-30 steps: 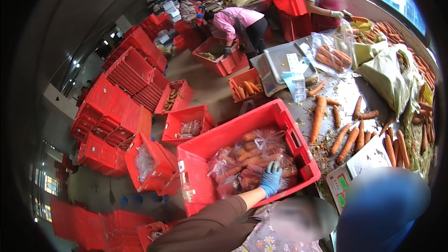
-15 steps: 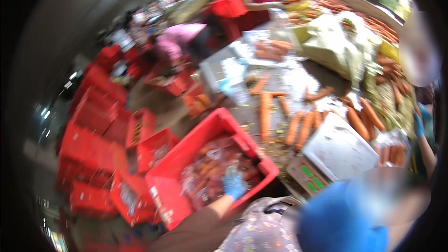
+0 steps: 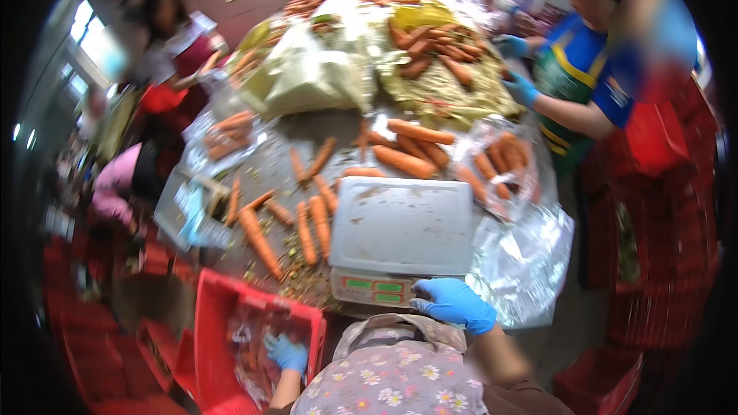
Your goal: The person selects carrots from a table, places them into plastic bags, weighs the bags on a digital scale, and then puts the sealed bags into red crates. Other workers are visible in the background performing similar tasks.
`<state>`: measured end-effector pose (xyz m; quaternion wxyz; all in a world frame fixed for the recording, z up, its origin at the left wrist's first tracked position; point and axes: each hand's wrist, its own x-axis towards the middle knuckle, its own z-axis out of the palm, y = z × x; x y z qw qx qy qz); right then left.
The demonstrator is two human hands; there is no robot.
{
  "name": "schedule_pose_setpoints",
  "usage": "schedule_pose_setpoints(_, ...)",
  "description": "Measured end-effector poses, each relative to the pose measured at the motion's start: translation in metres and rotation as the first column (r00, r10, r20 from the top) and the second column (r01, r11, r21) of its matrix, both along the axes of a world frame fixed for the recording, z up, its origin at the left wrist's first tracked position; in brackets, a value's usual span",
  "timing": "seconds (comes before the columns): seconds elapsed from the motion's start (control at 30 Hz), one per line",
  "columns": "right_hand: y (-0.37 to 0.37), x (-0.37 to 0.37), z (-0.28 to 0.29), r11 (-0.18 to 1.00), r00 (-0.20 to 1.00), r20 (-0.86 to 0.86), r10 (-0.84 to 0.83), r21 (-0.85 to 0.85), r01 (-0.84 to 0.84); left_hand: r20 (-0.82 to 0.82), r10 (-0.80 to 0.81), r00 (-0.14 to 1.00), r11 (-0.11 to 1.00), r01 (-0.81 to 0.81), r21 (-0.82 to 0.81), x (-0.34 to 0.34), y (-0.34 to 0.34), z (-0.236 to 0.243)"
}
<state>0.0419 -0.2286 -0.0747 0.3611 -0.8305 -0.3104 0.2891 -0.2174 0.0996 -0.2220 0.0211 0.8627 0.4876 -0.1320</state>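
My left hand [image 3: 287,352], in a blue glove, reaches down into a red plastic crate [image 3: 206,330] at the lower left. Its fingers are spread over clear bags of carrots [image 3: 250,350] and grip nothing that I can see. Also gloved in blue, my right hand [image 3: 455,305] is beside the front right corner of a weighing scale [image 3: 403,223]. Its fingers stretch left toward the lit green display panel [image 3: 374,290]; whether they press it is unclear. Just right of the scale, a clear bag of carrots [image 3: 501,173] lies above a crumpled clear plastic bag [image 3: 523,253].
Loose carrots [image 3: 304,230] and scraps cover the metal table left of the scale. Sacks [image 3: 315,69] and carrot piles [image 3: 434,50] lie farther back. A co-worker [image 3: 569,69] stands at the right, another [image 3: 181,54] at the far left. Red crates [image 3: 653,253] line both sides.
The view has swung to the right. My left hand stays in the crate with the bagged carrots. My right hand now shows clearly at the scale's front corner.
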Motion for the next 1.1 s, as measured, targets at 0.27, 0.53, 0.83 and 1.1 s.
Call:
schedule_pose_setpoints(0.27,-0.061,-0.007,-0.038,0.77,0.774,-0.253,-0.58,0.139,0.623,-0.124,-0.354,0.927,0.841,0.258,-0.475,0.024,0.107,0.014)
schedule_pose_setpoints(0.53,-0.06,0.113,-0.061,0.238,0.266,0.036,-0.963,0.571,0.786,0.262,-0.449,0.854,0.892,0.443,0.083,0.185,0.077,0.127)
schedule_pose_setpoints(0.83,-0.119,0.223,-0.105,0.348,0.526,-0.245,-0.815,0.518,0.781,0.436,-0.431,0.79,0.791,0.563,-0.238,0.227,0.019,0.113)
schedule_pose_setpoints(1.1,-0.092,0.303,-0.073,0.009,0.468,-0.793,-0.389,0.505,0.863,0.424,-0.413,0.806,0.768,0.558,-0.313,0.249,0.009,0.112)
